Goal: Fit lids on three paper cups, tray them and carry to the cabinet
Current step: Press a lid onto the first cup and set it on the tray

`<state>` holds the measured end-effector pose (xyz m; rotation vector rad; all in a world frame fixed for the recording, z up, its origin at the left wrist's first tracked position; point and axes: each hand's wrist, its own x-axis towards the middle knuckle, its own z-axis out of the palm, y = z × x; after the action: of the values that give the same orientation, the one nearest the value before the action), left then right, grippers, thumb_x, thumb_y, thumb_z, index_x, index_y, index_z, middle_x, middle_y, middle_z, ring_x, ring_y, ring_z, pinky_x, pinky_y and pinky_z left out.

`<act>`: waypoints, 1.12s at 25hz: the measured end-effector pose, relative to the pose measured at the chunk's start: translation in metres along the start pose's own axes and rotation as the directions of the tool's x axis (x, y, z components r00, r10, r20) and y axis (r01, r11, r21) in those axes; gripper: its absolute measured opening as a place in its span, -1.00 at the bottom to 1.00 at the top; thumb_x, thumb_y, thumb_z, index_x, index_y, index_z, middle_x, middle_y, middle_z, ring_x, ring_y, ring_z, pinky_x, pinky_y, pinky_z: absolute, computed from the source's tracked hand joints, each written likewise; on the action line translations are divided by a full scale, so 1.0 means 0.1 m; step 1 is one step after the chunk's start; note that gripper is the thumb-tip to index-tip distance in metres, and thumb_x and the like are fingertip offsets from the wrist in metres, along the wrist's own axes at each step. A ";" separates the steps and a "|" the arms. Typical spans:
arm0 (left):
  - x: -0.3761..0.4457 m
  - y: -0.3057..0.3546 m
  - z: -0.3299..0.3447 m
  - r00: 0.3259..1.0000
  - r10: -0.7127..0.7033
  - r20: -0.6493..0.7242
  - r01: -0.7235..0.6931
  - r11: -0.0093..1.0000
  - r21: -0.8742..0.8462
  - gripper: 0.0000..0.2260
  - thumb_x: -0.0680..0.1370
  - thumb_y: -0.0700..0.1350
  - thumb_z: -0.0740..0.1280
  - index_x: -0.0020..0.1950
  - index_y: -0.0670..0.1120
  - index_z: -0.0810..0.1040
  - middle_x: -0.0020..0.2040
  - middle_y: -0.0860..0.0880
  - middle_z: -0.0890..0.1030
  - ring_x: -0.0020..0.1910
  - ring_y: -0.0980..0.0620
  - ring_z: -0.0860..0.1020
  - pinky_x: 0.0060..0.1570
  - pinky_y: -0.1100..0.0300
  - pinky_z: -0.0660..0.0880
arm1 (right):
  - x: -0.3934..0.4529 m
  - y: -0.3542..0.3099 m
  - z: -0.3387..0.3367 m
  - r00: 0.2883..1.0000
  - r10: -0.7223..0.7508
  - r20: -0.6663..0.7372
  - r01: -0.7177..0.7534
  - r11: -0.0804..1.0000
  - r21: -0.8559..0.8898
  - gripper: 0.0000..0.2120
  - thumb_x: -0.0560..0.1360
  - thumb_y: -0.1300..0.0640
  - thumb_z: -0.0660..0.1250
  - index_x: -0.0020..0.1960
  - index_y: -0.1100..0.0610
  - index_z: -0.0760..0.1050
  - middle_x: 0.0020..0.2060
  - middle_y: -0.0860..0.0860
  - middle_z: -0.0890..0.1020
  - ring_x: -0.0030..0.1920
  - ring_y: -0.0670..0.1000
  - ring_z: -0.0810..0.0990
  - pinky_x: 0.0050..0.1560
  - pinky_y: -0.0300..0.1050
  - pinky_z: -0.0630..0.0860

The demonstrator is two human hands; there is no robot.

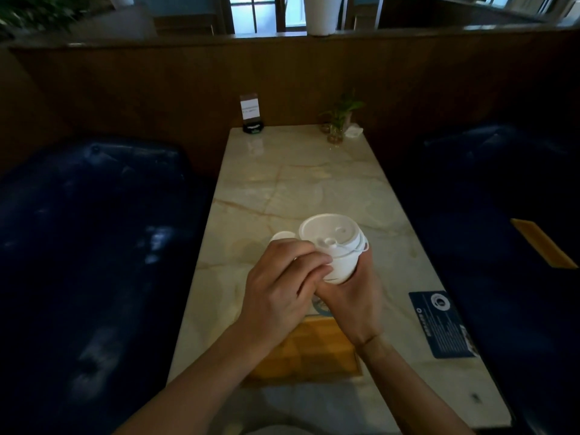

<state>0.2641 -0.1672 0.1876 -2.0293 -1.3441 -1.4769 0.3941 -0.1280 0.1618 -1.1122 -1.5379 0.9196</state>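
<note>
Head view: near end of pale marble surface.
Right hand: wrapped round white paper cup.
Left hand: pinching white plastic lid.
Risk: uneven pressing, lid tilting off; hard squeeze buckling cup.

Nothing here reads clearly for me. The small sign card standing in a black holder at the far left of the marble table carries lines of print — too small to make out. The dark blue card lying near the right edge shows a round white logo and rows of fine text — also unreadable from my view.
</note>
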 end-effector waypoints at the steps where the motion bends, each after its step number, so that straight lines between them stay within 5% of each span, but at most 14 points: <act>1: 0.00 -0.01 -0.02 1.000 0.007 0.002 -0.007 1.000 -0.002 -0.90 0.53 -0.18 0.46 0.03 -0.16 0.64 0.03 -0.01 0.56 0.01 0.05 0.55 0.11 0.22 0.51 | 0.01 -0.01 -0.02 1.000 0.001 0.010 -0.001 1.000 -0.017 -0.17 0.15 -0.26 0.54 0.33 -0.07 0.34 0.04 -0.41 0.61 0.07 -0.24 0.64 0.05 -0.13 0.63; 8: 0.05 -0.12 -0.12 1.000 -0.009 0.005 0.009 1.000 -0.002 -0.89 0.54 -0.13 0.45 -0.02 -0.16 0.65 0.01 0.00 0.55 -0.01 0.06 0.54 0.11 0.26 0.50 | 0.05 -0.08 -0.01 0.991 0.061 0.118 -0.061 0.998 -0.006 -0.33 0.16 -0.21 0.53 0.19 -0.05 0.41 -0.03 -0.27 0.67 -0.03 -0.22 0.67 -0.13 -0.26 0.63; 16: 0.13 -0.33 -0.25 0.995 -0.062 0.079 0.074 0.985 -0.156 -0.87 0.46 -0.21 0.52 -0.03 -0.20 0.68 -0.04 -0.07 0.63 -0.04 0.01 0.61 -0.04 0.12 0.58 | 0.24 -0.08 -0.09 0.942 0.120 0.312 -0.157 0.983 0.095 -0.40 0.31 0.24 0.62 0.28 0.20 0.47 0.09 0.13 0.70 0.09 0.13 0.69 0.10 0.26 0.62; 23: 0.23 -0.45 -0.18 0.994 -0.074 0.075 0.082 0.991 -0.104 -0.91 0.50 -0.20 0.48 -0.04 -0.20 0.67 -0.05 -0.06 0.61 -0.04 0.02 0.58 -0.01 0.14 0.55 | 0.50 -0.05 0.07 0.932 0.118 0.342 -0.172 0.976 0.132 -0.17 0.30 0.37 0.59 0.38 0.25 0.16 0.24 0.09 0.53 0.17 -0.05 0.62 0.17 -0.07 0.63; 28: 0.30 -0.54 -0.17 0.997 -0.045 0.059 0.043 0.998 0.041 -0.92 0.49 -0.21 0.49 -0.06 -0.21 0.67 -0.08 -0.09 0.63 -0.08 -0.02 0.59 -0.05 0.11 0.56 | 0.57 -0.03 0.28 0.967 0.054 0.248 -0.092 0.985 0.143 -0.13 0.24 0.08 0.67 0.37 0.05 0.23 0.17 -0.09 0.59 0.16 -0.09 0.64 0.08 -0.13 0.64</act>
<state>0.2117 -0.1358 0.2063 -2.0467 -1.4387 -1.4067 0.3615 -0.0755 0.1744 -0.9783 -1.5989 1.2427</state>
